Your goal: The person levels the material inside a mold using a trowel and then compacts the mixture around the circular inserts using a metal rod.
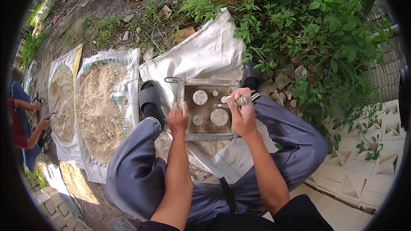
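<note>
A wooden frame (209, 137) lies between my legs, with a sandy, brownish surface inside and several round pale pieces, such as the large disc (219, 117) and another disc (200, 97). My left hand (178, 118) grips the left side of the frame, thumb up and fingers around the bar. Over the right side of the frame, my right hand (242, 113) is closed around a metal tool (242, 100), whose thin part reaches left over the surface. A wire loop (172, 79) sticks out at the frame's upper left corner.
White sacking (197, 55) lies beneath the frame. Sand piles (100, 111) rest on sacks to the left. At the far left a co-worker's hands (43, 122) hold a thin tool. Green plants (299, 25) grow ahead right; pale moulded blocks (364, 154) stand at right.
</note>
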Motion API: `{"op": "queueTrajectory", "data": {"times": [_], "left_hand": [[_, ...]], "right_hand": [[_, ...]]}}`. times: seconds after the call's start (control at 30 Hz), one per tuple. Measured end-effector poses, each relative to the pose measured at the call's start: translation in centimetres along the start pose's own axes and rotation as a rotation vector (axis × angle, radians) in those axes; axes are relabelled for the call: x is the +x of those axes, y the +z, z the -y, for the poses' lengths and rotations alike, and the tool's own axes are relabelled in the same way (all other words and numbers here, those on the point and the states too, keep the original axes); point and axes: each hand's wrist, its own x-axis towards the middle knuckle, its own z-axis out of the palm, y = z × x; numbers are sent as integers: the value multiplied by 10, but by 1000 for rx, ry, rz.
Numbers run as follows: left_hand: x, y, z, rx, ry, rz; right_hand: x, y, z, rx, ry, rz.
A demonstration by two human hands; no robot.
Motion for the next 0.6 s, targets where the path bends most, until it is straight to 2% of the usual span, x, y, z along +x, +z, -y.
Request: {"op": "queueTrajectory", "data": {"times": [0.07, 0.13, 0.2, 0.23, 0.27, 0.33, 0.37, 0.5, 0.6], "left_hand": [[-2, -2, -1, -10, -17, 22], [3, 6, 4, -6, -4, 1], [-2, 4, 12, 8, -4, -2], [-3, 3, 10, 7, -2, 8], [-1, 2, 5, -1, 3, 13], [-1, 5, 7, 15, 0, 11], [2, 9, 8, 8, 11, -5], [-1, 2, 5, -17, -21, 17], [1, -1, 3, -7, -23, 35]], "right_hand": [[9, -1, 9, -48, 31, -58], [2, 4, 23, 65, -82, -233], [-2, 4, 1, -52, -9, -108], [7, 10, -5, 34, -35, -69], [13, 8, -5, 29, -42, -68], [24, 12, 16, -96, 90, -41], [20, 13, 15, -79, -6, -70], [9, 26, 13, 15, -27, 11], [23, 41, 19, -155, 22, 221]]}}
